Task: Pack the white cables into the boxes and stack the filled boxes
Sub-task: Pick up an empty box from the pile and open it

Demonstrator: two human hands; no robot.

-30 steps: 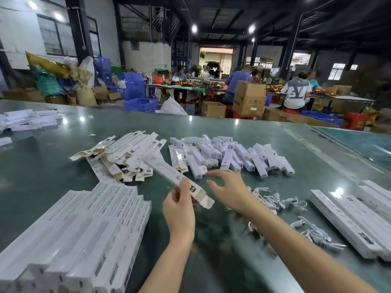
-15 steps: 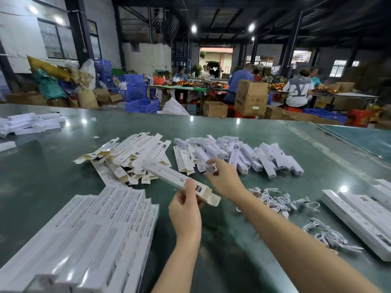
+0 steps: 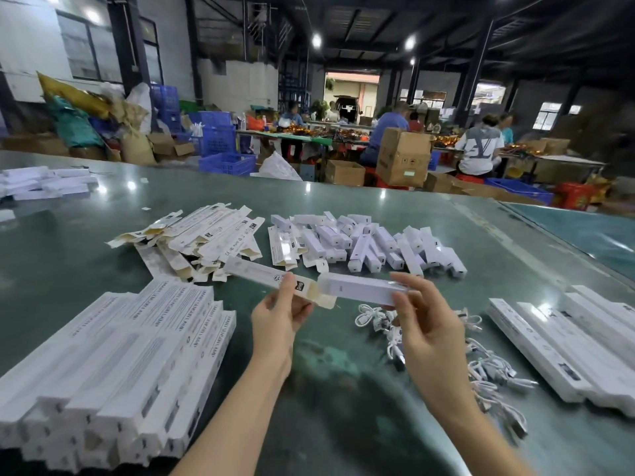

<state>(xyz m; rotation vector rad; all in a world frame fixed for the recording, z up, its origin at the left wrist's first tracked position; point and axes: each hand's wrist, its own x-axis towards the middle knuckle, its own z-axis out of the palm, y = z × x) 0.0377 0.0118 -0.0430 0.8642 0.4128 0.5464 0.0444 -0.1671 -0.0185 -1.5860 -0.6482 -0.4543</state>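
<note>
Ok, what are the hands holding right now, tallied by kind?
Open box: 1, in left hand
White insert: 1, in right hand
Cables: 0, all on the table
Total held: 2

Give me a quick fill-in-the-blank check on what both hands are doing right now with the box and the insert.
1. The left hand holds the long open box near its ____ end.
2. The right hand holds a white ____ insert level with the box opening.
3. The loose white cables lie on the green table, under the ____ hand.

Missing words: open; rectangular; right
</note>
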